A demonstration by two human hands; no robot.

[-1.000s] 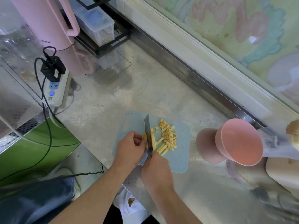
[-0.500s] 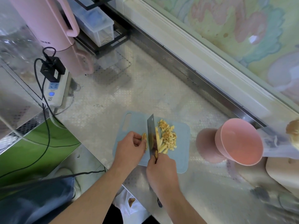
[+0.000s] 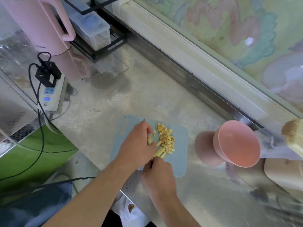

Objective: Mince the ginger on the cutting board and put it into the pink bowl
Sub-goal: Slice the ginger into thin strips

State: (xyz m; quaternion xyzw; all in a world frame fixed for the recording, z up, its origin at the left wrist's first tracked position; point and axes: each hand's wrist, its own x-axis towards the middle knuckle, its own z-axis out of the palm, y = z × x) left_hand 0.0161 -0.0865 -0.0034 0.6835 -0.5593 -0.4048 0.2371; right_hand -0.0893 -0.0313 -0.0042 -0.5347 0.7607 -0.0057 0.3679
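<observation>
On the blue cutting board point(image 3: 178, 163), the left hand point(image 3: 137, 145) lies with fingers curled over the ginger strips point(image 3: 159, 150), pinning them. The right hand point(image 3: 158, 174), just behind, grips the knife handle; the knife point(image 3: 144, 119) is mostly hidden, only its tip showing beyond the left hand. Minced ginger point(image 3: 166, 138) sits just right of the left hand. The pink bowl point(image 3: 237, 143) stands on the worktop point(image 3: 147, 95), well right of both hands.

One cutting board point(image 3: 178, 163), one pink bowl point(image 3: 237, 145), two hands, one kettle point(image 3: 37, 25), one power strip point(image 3: 50, 95)
</observation>
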